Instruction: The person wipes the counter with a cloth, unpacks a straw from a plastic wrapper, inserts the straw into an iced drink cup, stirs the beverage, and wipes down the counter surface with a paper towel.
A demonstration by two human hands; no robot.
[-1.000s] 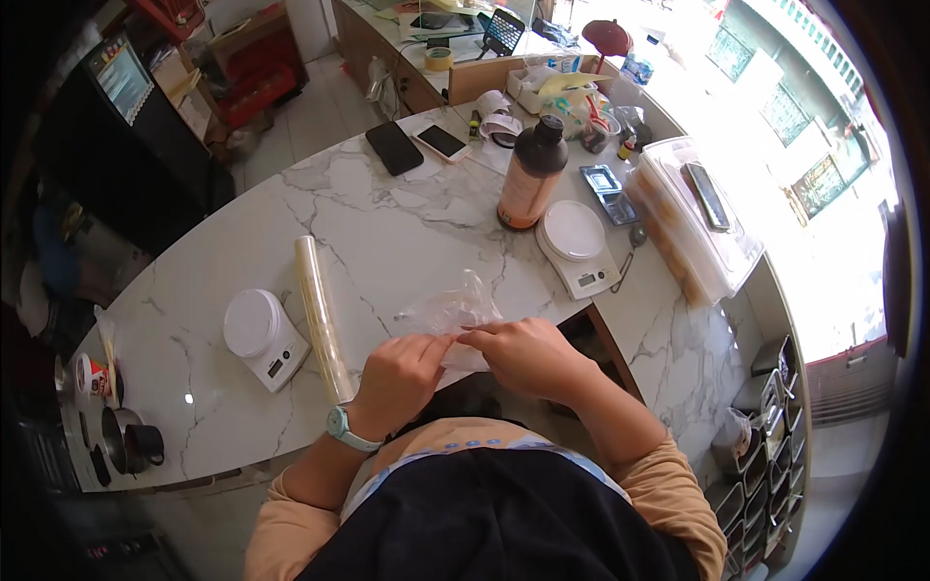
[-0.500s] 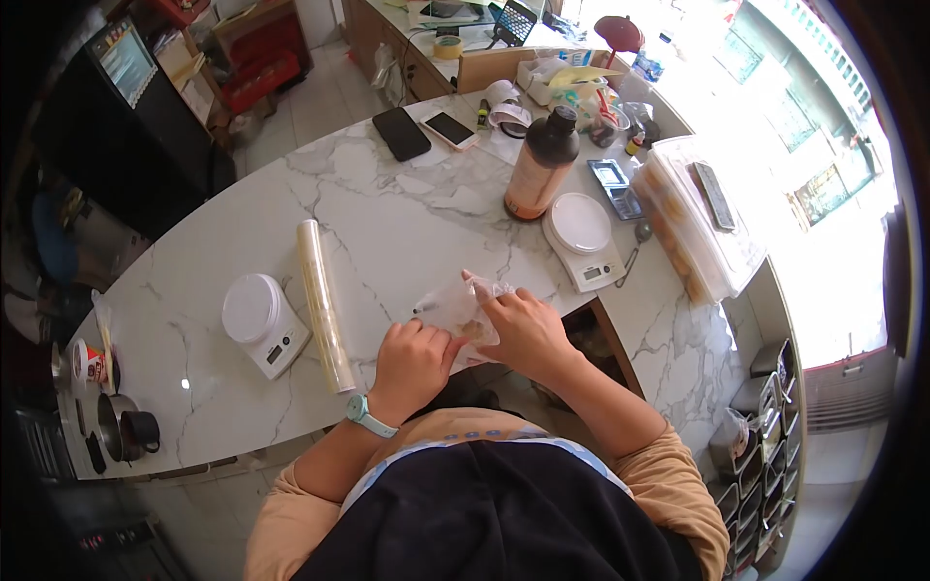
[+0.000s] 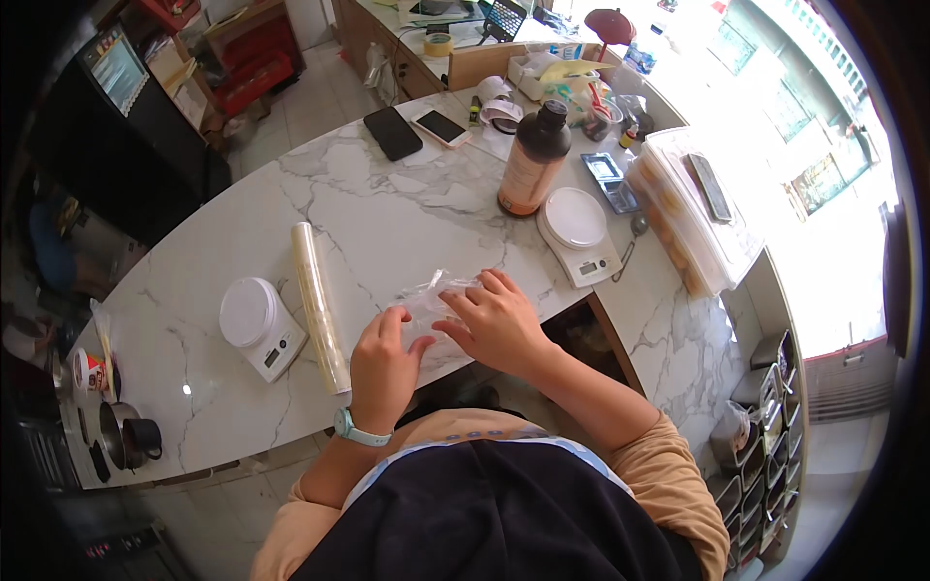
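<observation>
A crumpled sheet or bag of clear plastic (image 3: 422,308) lies on the marble counter near its front edge. My left hand (image 3: 381,360), with a light-coloured watch on the wrist, is at the plastic's left side, its thumb held away from the fingers. Over the right part of the plastic, my right hand (image 3: 496,321) has its fingers spread, some of them touching it. Whether anything lies inside the plastic, I cannot tell. A roll of cling film (image 3: 320,310) lies left of my left hand.
White kitchen scales stand to the left (image 3: 272,341) and right (image 3: 588,254). Behind the right one is a dark-capped brown bottle (image 3: 536,160). A lidded plastic box (image 3: 684,208) sits further right. Two phones lie at the back, and a dark pot (image 3: 118,426) is far left.
My hands have loosened from the bunched plastic, and it now lies more spread out. The left thumb has moved away from its fingers. The view has shifted slightly.
</observation>
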